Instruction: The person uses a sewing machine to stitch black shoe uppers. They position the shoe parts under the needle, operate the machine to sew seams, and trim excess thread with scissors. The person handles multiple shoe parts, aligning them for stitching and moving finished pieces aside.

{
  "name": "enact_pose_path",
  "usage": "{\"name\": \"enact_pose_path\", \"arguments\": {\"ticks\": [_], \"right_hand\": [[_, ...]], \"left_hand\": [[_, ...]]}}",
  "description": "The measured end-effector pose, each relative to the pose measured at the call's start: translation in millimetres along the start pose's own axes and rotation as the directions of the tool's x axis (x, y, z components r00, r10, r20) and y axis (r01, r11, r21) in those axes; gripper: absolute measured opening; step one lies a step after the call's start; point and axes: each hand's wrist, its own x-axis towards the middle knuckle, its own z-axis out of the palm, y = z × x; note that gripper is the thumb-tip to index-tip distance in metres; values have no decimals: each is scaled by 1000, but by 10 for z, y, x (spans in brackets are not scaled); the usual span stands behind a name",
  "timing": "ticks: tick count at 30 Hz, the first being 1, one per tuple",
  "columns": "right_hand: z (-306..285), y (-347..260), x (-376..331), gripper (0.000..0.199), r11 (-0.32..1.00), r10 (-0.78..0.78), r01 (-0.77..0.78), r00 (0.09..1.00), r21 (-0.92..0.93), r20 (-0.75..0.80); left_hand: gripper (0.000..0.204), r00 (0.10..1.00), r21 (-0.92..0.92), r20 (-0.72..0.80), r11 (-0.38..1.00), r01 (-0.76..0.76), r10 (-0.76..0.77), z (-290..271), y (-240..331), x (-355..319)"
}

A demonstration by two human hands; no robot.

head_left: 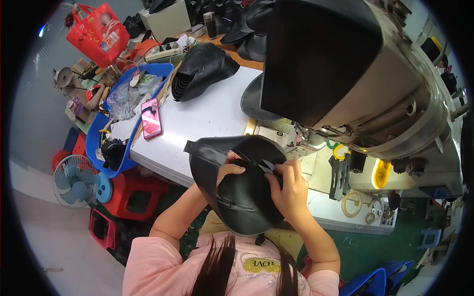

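A black leather-like piece point(247, 209), bent into a hollow, curved shape, is held up in front of my chest at the table's near edge. My left hand point(229, 168) grips it on its left side, thumb inside and the other fingers partly hidden behind the material. In my right hand point(290, 190) is a small pair of thread snips point(267, 166). Their two pointed blades stand apart, close to the inner edge of the black piece. Whether the blades touch it, I cannot tell.
A large sewing machine point(345, 64) stands at the right, lit underneath. On the white table point(212, 118) lie a stack of black pieces point(205, 71) and a phone point(151, 118). Left are a cluttered blue basket point(132, 140), a fan point(75, 181) and a red stool point(131, 195). Black-handled scissors point(339, 175) rest by the machine.
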Motion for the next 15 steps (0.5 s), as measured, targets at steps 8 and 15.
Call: {"name": "enact_pose_path", "arguments": {"ticks": [8,15], "right_hand": [[-17,125,10,26,995,102,-103,991,-9,-83],[257,344,-184,16,427,455,-741,672,519,584]], "left_hand": [[24,991,-54,73,992,115,-111,-85,101,119],[22,932,177,348,983,41,-102,-623,187,783]]}}
